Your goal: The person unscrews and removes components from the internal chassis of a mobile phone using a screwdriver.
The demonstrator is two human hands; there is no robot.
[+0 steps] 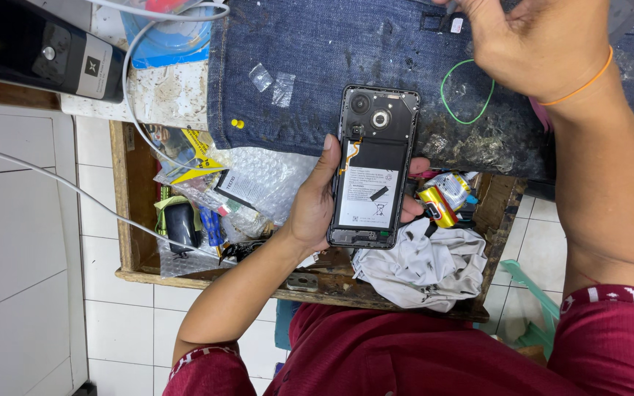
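Observation:
My left hand [313, 202] holds an opened black phone [372, 165] with its back cover off; the white battery, an orange flex cable and two camera lenses show. The thumb lies along its left edge and fingertips wrap the right edge. My right hand [533, 44] reaches to the top of the view over a stained denim cloth [310, 51], fingers pinched near a small dark part [445, 22] at the frame's edge; whether it grips that part I cannot tell. An orange band circles that wrist.
An open wooden drawer [130, 191] below the cloth holds bubble wrap [266, 176], plastic bags, a white rag [423, 268], a yellow battery [438, 205] and small tools. A green wire loop [467, 92] lies on the denim. A black box [38, 48] and white cable [53, 176] sit left.

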